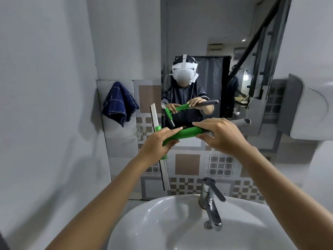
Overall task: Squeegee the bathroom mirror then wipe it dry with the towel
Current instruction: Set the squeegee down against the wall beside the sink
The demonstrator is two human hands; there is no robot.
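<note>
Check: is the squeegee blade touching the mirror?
Cannot tell. In the head view the squeegee blade runs along the mirror's left edge, but no contact line or gap shows plainly.

Green-handled squeegee [182,135] in left hand [158,141] and right hand [221,134], before mirror [207,42].

A white sink [162,222] sits below, its chrome tap [210,199] at the back rim; patterned tiles [187,164] behind.
</note>
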